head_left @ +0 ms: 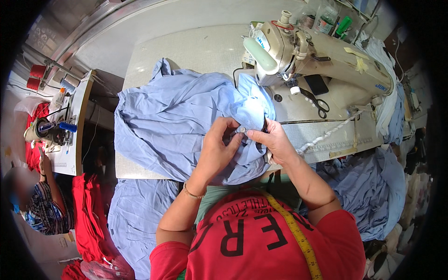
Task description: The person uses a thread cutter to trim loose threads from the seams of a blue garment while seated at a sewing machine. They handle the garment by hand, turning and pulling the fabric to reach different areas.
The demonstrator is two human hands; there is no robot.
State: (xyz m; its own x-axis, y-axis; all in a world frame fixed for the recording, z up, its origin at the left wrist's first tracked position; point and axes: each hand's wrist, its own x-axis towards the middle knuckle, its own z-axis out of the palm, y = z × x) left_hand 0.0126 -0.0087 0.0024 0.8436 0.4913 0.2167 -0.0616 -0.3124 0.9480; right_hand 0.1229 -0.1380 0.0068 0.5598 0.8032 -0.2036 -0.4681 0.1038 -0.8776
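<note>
My left hand point(218, 144) and right hand point(273, 140) pinch a small button point(241, 129) between fingertips, over the blue cloth point(177, 116) beside the sewing machine point(317, 56).

Inside a garment workshop under bright, even light. A pale worktable point(196, 46) at centre, carrying a cream industrial sewing machine point(322, 56), black scissors point(317, 103) and a dark phone point(316, 84) beside it. On the far left, a second sewing station point(70, 126) with red and blue thread cones point(37, 77), red fabric point(93, 219) heaped beneath, another person point(42, 205) seated there. Grey floor and a metal rail point(93, 28) beyond the table. Blue cloth piles point(373, 196) stacked low on the right.
</note>
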